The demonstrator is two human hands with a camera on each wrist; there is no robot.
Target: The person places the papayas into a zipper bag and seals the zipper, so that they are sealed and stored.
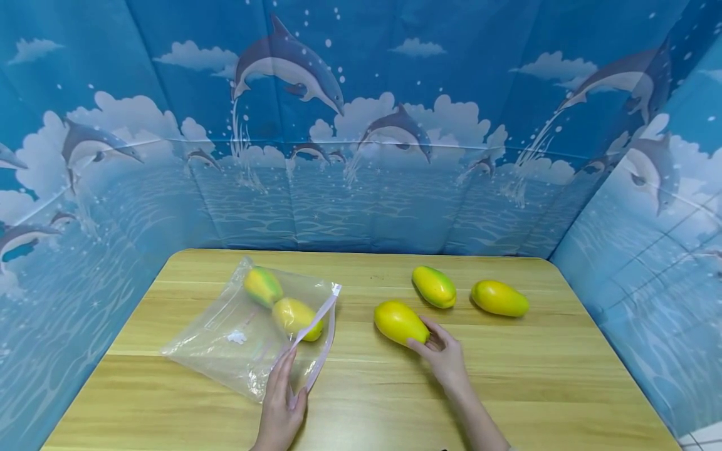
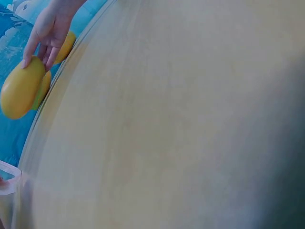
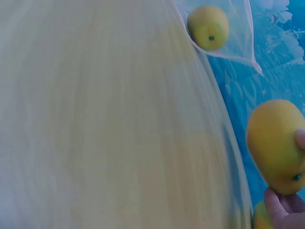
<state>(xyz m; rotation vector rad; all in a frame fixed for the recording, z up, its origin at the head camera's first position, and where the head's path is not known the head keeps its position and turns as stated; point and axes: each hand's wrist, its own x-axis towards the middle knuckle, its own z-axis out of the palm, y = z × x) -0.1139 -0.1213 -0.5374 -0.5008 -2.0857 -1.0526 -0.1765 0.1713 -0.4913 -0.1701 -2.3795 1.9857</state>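
Note:
A clear zip bag [image 1: 225, 351] lies on the left half of the table with two yellow-green papayas [image 1: 262, 287] inside. Its mouth, edged in pale pink, faces right and stands partly apart. My left hand [image 1: 282, 407] holds the near end of that edge between thumb and fingers. In my right hand [image 1: 445, 357] is a yellow papaya [image 1: 397, 322], gripped at its right end by thumb and fingers. The right wrist view shows this papaya [image 3: 274, 143] with a small dark stem spot, apart from the bag [image 3: 238, 33].
Two more papayas, one greener [image 1: 434, 287] and one yellow [image 1: 499, 298], lie at the back right of the wooden table [image 1: 361, 401]. A blue dolphin-print curtain [image 1: 361, 194] encloses the back and both sides.

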